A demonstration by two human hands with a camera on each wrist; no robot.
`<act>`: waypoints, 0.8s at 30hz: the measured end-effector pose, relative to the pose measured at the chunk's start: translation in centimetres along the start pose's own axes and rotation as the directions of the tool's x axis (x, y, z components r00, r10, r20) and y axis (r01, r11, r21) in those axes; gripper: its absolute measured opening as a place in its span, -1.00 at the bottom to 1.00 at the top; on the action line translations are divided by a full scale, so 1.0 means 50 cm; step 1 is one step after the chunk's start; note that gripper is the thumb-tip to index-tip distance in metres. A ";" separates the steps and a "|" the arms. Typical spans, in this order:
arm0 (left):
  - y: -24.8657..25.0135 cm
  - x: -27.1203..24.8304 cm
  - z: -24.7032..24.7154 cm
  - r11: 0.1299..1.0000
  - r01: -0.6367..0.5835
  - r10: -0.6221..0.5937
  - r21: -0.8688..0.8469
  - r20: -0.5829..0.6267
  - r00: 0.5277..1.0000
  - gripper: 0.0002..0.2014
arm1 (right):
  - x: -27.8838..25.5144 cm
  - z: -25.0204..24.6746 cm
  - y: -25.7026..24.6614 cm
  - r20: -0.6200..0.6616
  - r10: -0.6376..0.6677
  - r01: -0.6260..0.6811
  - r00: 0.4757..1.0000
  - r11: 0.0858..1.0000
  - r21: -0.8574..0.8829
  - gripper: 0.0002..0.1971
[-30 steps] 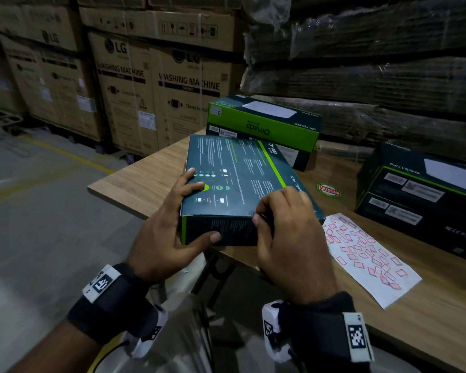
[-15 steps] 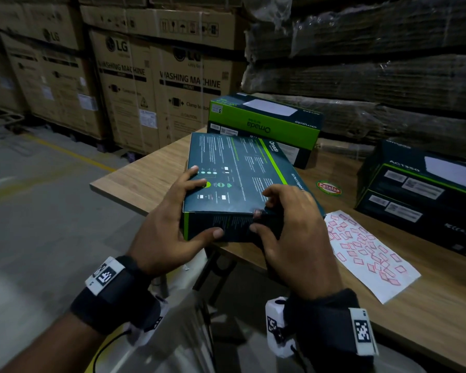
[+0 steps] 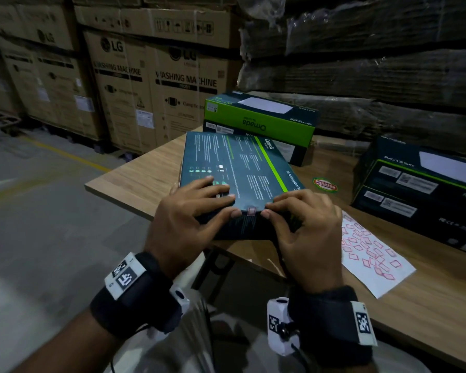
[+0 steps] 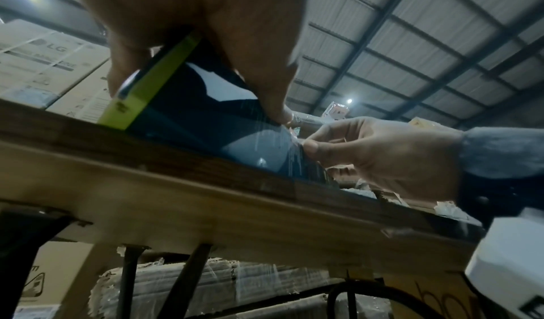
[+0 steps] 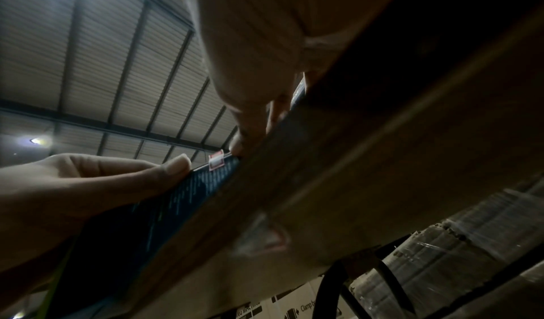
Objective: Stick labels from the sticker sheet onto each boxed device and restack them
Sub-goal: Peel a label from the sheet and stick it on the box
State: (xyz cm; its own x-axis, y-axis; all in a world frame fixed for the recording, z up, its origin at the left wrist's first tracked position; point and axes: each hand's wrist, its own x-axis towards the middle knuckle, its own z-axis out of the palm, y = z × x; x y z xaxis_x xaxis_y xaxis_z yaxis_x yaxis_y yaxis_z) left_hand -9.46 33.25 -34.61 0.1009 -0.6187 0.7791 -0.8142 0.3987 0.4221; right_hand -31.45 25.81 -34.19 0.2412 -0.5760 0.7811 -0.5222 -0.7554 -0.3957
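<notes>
The left hand steadies the dark Omada device box, which lies flat at the near edge of the desk and slightly overhangs it: its fingers lie spread and nearly straight on the top face, while the thumb curls round the near side wall, so the hand clamps the box's near left corner. Just right of that thumb a small red-bordered label sits folded over the box's near top edge. The right hand comes next, fingers curled over the same edge and its thumb tip just beside the label, pressing the box wall. The step in hand looks like smoothing the label down. The next move probably calls for a firm rub along the fold, then lifting the box onto a stack. Further right, the sticker sheet lies flat at the near edge, many red labels left on it. Two stacked boxes stand at the desk's right edge, another pair at the far edge.
</notes>
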 end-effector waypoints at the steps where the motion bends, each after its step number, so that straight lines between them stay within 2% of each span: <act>1: 0.001 0.000 -0.002 1.000 -0.007 0.007 0.001 -0.001 1.000 -0.69 | 0.002 0.001 0.004 0.005 -0.007 0.007 1.000 1.000 0.004 -0.92; 6: -0.015 0.001 -0.021 0.995 -0.090 0.091 -0.035 0.051 0.995 -0.73 | 0.002 -0.011 0.034 0.006 -0.039 0.038 0.999 0.995 0.093 -0.93; 9: -0.026 0.004 -0.038 0.990 -0.117 0.122 -0.073 0.070 0.990 -0.73 | 0.000 -0.029 0.055 -0.019 -0.020 0.021 1.000 0.997 0.072 -0.91; 13: -0.042 -0.001 -0.068 0.984 -0.104 0.113 -0.144 0.057 0.992 -0.75 | -0.005 -0.049 0.077 -0.071 0.013 -0.012 0.997 1.000 0.020 -0.87; 19: -0.043 -0.020 -0.082 0.993 -0.063 0.064 -0.102 0.008 0.998 -0.74 | -0.005 -0.052 0.070 -0.053 0.020 -0.021 0.998 1.000 -0.004 -0.86; 22: -0.019 -0.004 -0.064 0.996 -0.067 0.068 -0.050 0.019 0.997 -0.63 | -0.005 -0.038 0.052 -0.007 0.065 -0.064 0.998 0.992 0.106 -0.77; 24: -0.011 0.008 -0.043 0.998 -0.046 0.047 -0.053 0.010 0.999 -0.65 | -0.004 -0.022 0.045 0.001 0.102 -0.101 0.995 0.983 0.155 -0.76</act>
State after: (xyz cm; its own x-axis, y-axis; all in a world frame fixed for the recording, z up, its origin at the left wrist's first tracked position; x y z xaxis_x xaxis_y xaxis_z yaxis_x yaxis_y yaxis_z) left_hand -7.74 34.25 -33.51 0.0569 -0.6061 0.7934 -0.7865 0.4622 0.4095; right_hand -33.54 24.58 -34.70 0.1871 -0.6502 0.7364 -0.4105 -0.7328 -0.5427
